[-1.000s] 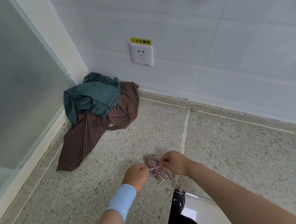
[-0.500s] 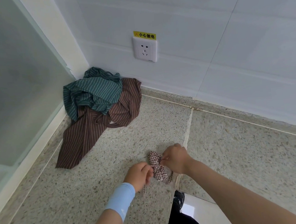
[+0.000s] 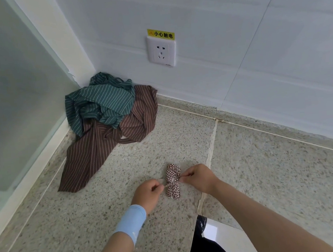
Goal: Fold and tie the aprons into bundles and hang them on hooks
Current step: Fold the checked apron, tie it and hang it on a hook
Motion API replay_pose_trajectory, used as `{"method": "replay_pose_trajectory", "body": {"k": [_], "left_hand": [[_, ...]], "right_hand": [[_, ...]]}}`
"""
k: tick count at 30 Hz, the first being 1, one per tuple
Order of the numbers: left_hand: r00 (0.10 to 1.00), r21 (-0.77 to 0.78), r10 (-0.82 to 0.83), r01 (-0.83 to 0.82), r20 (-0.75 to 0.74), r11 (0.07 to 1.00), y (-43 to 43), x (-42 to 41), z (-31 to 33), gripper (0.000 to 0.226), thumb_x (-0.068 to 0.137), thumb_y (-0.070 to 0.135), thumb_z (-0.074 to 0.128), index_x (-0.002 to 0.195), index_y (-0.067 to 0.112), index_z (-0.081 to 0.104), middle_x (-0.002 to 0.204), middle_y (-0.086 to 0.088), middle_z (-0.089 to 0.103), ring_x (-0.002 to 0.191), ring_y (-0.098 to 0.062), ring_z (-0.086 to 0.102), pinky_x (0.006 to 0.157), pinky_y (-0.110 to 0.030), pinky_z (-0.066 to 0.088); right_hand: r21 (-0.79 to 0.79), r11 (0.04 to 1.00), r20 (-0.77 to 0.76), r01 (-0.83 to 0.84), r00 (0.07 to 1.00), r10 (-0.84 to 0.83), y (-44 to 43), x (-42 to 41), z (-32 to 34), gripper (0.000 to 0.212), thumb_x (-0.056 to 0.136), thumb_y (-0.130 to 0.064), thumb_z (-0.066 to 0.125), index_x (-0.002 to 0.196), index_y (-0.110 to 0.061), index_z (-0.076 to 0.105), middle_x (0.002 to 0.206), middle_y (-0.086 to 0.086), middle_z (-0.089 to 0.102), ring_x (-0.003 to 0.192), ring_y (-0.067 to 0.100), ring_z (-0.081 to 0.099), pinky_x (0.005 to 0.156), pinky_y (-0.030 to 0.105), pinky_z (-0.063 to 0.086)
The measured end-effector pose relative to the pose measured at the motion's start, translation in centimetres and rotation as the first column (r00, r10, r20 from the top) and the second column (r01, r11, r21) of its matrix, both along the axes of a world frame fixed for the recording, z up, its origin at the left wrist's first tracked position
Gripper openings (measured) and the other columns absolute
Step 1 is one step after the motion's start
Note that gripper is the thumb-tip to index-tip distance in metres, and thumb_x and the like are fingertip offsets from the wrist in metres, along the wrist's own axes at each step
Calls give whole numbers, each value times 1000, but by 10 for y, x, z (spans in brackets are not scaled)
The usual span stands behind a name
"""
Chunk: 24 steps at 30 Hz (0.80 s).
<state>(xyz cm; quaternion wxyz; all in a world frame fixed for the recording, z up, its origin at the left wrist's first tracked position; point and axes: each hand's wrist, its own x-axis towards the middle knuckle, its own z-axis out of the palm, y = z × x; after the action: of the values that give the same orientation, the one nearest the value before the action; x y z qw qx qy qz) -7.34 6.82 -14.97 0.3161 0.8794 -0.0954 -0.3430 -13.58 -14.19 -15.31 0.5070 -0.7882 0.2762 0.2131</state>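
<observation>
Left hand [image 3: 147,192] curled, pinching tie [image 3: 172,184] left of checked bundle [image 3: 173,172]. Right hand [image 3: 199,178] pinching tie on other side, strand barely visible. Bundle lies on speckled counter [image 3: 268,177]. Far corner: green striped apron [image 3: 100,103] heaped over brown striped apron [image 3: 91,155], hiding part.

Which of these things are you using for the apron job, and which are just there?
For the job: checked bundle, pinched at its ties by left hand and right hand; green striped apron; brown striped apron.
Just there: wall socket; yellow label.
</observation>
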Motion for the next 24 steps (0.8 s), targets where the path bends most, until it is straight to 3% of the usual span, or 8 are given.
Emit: {"method": "replay_pose_trajectory", "body": {"k": [3, 8, 12, 14, 17, 20, 22, 24], "left_hand": [[999, -6, -35, 35, 16, 999, -7, 3, 4, 28, 100, 22, 50, 72, 16, 47, 64, 2, 43, 56, -11, 37, 53, -27, 30], [998, 29, -35, 33, 55, 999, 4, 7, 2, 33, 99, 29, 50, 67, 23, 42, 56, 6, 39, 52, -11, 35, 51, -27, 28], [1000, 9, -7, 7, 31, 1000, 9, 5, -1, 32, 99, 28, 50, 69, 22, 43, 58, 6, 39, 55, -11, 35, 54, -27, 32], [988, 31, -114, 111, 102, 993, 12, 4, 3, 29, 99, 27, 50, 71, 23, 44, 65, 7, 44, 61, -11, 40, 57, -31, 39], [805, 86, -396, 401, 441, 912, 14, -1, 7, 18, 97, 24, 52, 80, 20, 52, 105, 7, 51, 100, -10, 46, 83, -24, 47], [687, 17, -507, 585, 520, 811, 7, -9, 10, 26, 99, 32, 39, 94, 17, 61, 131, 5, 52, 124, -11, 41, 105, -23, 36], [742, -21, -534, 592, 406, 806, 1, -11, 7, 41, 100, 39, 30, 109, 14, 62, 126, 3, 58, 119, -11, 47, 104, -23, 39], [835, -62, -444, 488, 325, 871, -2, -10, 6, 31, 102, 34, 39, 109, 16, 63, 111, 3, 62, 104, -9, 52, 92, -28, 46]], "right_hand": [[22, 1000, -12, -3, 1000, 3, 5, 5, 0, 13, 77, -36, 84, 89, -32, 81, 85, -12, 76, 84, 10, 69, 79, 24, 56], [13, 988, -57, 154, 987, -153, -1, 4, 0, 13, 83, -31, 80, 79, -19, 81, 59, -7, 63, 48, 6, 46, 50, 21, 42], [-11, 967, -128, 253, 959, -253, 1, 0, -3, 29, 78, -31, 83, 82, -3, 78, 65, 0, 59, 56, 12, 47, 47, 22, 40], [-33, 970, -124, 240, 962, -242, 5, -1, -3, 27, 78, -29, 81, 81, -2, 77, 65, 0, 60, 57, 12, 49, 48, 21, 41], [-36, 979, -90, 201, 975, -203, 8, -2, 1, 15, 80, -26, 79, 73, -13, 77, 65, -1, 67, 54, 8, 52, 48, 20, 43], [-34, 993, -91, 114, 989, -116, 14, -4, 3, 12, 80, -26, 78, 77, -14, 79, 69, -1, 69, 56, 7, 55, 53, 23, 47], [-67, 997, -99, 48, 994, -54, 17, -6, 8, 7, 83, -24, 74, 80, -19, 78, 71, -7, 68, 60, 4, 57, 57, 21, 49], [-72, 996, -69, 46, 996, -51, 19, -9, 13, 11, 85, -18, 69, 89, -23, 78, 78, -10, 69, 67, 2, 60, 61, 19, 50]]}}
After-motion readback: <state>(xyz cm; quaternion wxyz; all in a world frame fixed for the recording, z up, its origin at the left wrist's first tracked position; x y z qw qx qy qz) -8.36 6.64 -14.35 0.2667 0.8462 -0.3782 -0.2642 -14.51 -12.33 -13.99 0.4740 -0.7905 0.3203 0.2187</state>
